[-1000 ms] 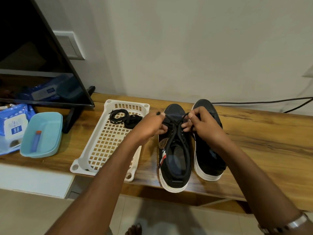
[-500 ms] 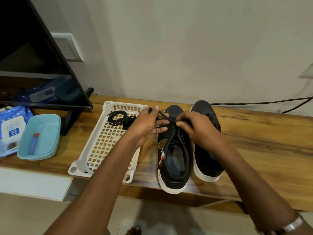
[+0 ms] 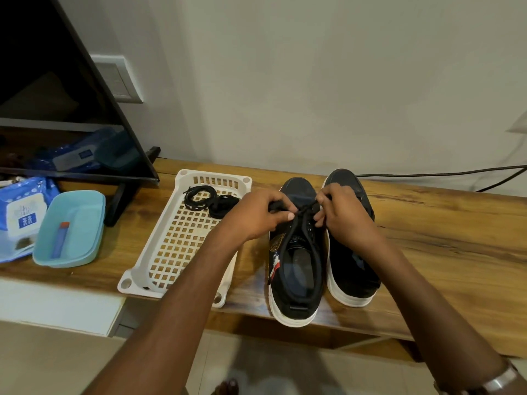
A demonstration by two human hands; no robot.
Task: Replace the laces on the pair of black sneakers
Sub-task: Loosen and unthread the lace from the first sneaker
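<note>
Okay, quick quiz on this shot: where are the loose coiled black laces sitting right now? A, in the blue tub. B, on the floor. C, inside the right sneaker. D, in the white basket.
D: the coiled black laces lie at the far end of the white basket, left of the sneakers; the blue tub holds only a small stick-like item.

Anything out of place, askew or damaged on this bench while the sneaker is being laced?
Mostly tidy. The white basket sits askew, its near corner jutting past the bench edge. The left sneaker heel also overhangs that edge. Both hands, left hand and right hand, pinch its lace. No visible damage or spills.
</note>
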